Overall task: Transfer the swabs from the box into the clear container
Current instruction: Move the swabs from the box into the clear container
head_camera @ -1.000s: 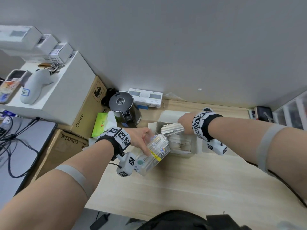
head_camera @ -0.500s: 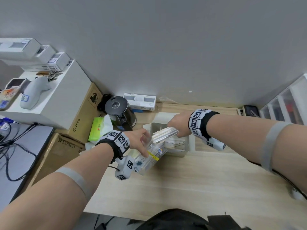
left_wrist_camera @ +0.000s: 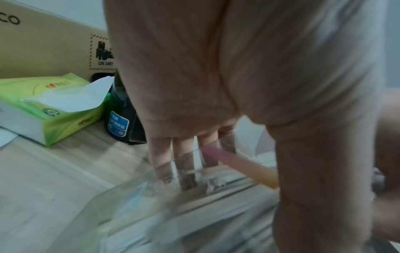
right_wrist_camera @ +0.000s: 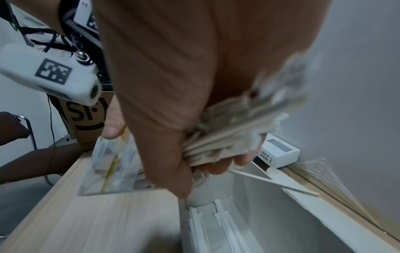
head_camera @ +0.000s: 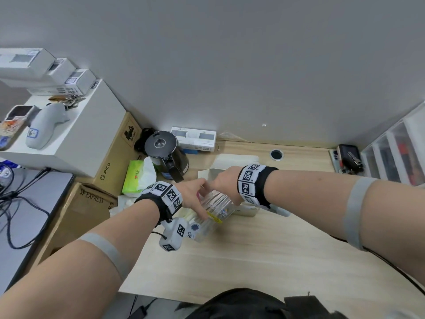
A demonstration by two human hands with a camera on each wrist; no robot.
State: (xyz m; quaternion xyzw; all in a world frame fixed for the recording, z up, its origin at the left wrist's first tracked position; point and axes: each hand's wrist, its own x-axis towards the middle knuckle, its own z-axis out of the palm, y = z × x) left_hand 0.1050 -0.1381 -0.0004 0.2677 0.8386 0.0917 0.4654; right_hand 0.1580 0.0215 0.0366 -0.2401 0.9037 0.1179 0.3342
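Swabs (right_wrist_camera: 233, 135) fill your right hand (head_camera: 224, 180) as a gripped bundle at the clear container (head_camera: 212, 217) your left hand (head_camera: 192, 196) grips, more remaining in the box (right_wrist_camera: 249, 222) just beyond.

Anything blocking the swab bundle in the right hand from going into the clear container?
Nothing visible. The right hand grips the swab bundle right at the mouth of the clear container, which the left hand holds tilted toward it.

Kettle (head_camera: 165, 153); tissue pack (head_camera: 135, 178); cardboard boxes (head_camera: 87, 208).
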